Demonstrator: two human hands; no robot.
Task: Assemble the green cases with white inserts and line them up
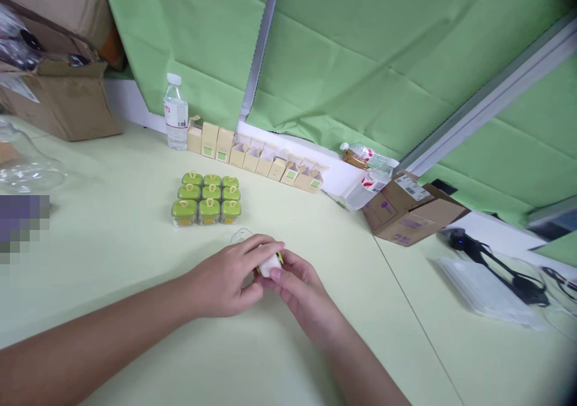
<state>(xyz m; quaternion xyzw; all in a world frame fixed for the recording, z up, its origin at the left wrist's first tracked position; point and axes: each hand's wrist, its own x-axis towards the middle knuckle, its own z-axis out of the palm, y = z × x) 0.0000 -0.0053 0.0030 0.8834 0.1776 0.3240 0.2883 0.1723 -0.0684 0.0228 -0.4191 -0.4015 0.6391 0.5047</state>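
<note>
Both of my hands meet over the table and hold one small white piece with green edges (269,265); its green matches the lids on the small containers. My left hand (228,280) grips it from the left, with fingers bent across its top. On the other side, my right hand (304,292) has its thumb pressed against the white face and its fingers behind. A clear plastic piece (241,234) lies just beyond my left hand, partly hidden by it. Farther back stand several small clear containers with green lids and yellow loops (210,203), grouped in rows.
A row of small beige boxes (261,158), some with raised flaps, lines the back edge beside an upright water bottle (175,115). To the right are tilted bottles (369,181), a cardboard box (408,211), plastic sheets (487,292) and a black device (496,265). A larger carton (67,103) stands left.
</note>
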